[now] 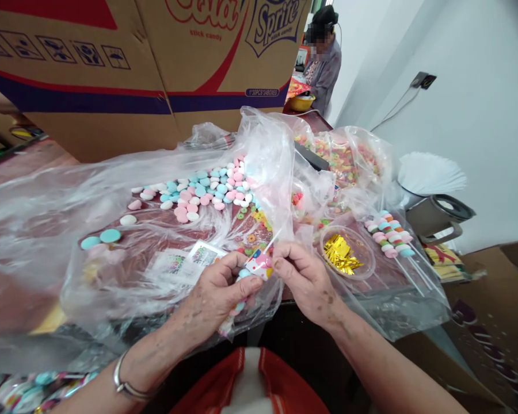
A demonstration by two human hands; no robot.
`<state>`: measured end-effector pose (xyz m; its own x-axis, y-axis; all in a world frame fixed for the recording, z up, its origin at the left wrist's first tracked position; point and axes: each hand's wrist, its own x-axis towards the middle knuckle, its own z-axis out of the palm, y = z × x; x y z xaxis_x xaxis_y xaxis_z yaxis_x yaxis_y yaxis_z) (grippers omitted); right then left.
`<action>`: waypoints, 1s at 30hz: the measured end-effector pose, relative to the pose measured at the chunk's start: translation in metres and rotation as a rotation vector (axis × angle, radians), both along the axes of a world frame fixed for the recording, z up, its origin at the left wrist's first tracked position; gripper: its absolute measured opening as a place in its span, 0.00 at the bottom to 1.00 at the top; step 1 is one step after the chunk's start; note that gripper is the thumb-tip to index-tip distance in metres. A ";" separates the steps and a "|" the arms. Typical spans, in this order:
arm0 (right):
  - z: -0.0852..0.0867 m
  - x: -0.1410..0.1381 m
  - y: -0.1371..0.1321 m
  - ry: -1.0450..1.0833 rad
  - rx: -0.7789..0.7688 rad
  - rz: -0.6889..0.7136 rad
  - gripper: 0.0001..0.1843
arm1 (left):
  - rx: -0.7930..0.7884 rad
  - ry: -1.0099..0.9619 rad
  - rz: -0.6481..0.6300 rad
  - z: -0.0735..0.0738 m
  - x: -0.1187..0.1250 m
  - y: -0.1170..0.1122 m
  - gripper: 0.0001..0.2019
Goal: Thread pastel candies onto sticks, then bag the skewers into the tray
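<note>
My left hand point(218, 293) and my right hand point(304, 276) meet at the table's front edge, both pinched on a small candy stick in a printed wrapper point(259, 264); a thin white stick pokes up from it. Beyond my hands, pastel pink, blue and white round candies point(202, 192) lie spread on a clear plastic sheet point(47, 230). A clear round cup of gold twist ties point(343, 253) sits just right of my right hand. Finished candy sticks point(391, 233) lie further right.
Large cardboard cartons point(133, 63) fill the back left. Clear bags of ring-shaped colourful candy point(345, 158) sit at the back right, with a grey machine and a fan of white sticks point(431, 172) beside them. Another person point(323, 57) stands far behind. A brown carton point(492, 310) sits at the right.
</note>
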<state>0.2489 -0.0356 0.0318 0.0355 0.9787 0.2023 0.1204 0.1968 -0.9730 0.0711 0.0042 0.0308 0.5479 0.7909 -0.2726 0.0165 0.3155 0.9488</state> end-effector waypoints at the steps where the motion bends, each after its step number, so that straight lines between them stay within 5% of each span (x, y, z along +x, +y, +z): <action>1: -0.003 -0.001 0.000 0.095 -0.022 -0.043 0.09 | 0.002 0.010 0.013 -0.001 0.000 0.000 0.14; 3: -0.008 -0.004 0.000 0.231 -0.096 -0.082 0.12 | 0.013 0.027 0.036 -0.003 0.002 0.000 0.15; 8: -0.014 -0.008 -0.004 0.233 -0.330 0.104 0.13 | -0.013 -0.018 0.023 -0.007 0.005 -0.005 0.18; 16: -0.011 -0.011 -0.007 0.323 -0.257 0.165 0.13 | -0.351 -0.206 0.054 -0.001 -0.003 -0.004 0.13; 19: -0.013 -0.009 -0.006 0.332 -0.235 0.286 0.22 | -0.459 -0.220 -0.081 0.001 -0.004 -0.004 0.11; 21: -0.014 -0.005 -0.007 0.193 -0.173 0.320 0.15 | -0.539 -0.207 -0.215 0.000 -0.005 -0.003 0.10; 24: -0.013 0.000 -0.008 0.018 -0.046 0.300 0.09 | -0.627 -0.218 -0.308 -0.005 -0.007 -0.001 0.14; 30: -0.007 -0.005 -0.012 -0.063 0.035 0.157 0.10 | -0.529 -0.194 -0.426 -0.001 -0.016 0.005 0.17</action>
<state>0.2443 -0.0473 0.0244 -0.1309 0.9635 0.2335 0.1461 0.2517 -0.9567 0.0549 0.0096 0.0299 0.8580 0.2852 -0.4272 0.0868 0.7392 0.6679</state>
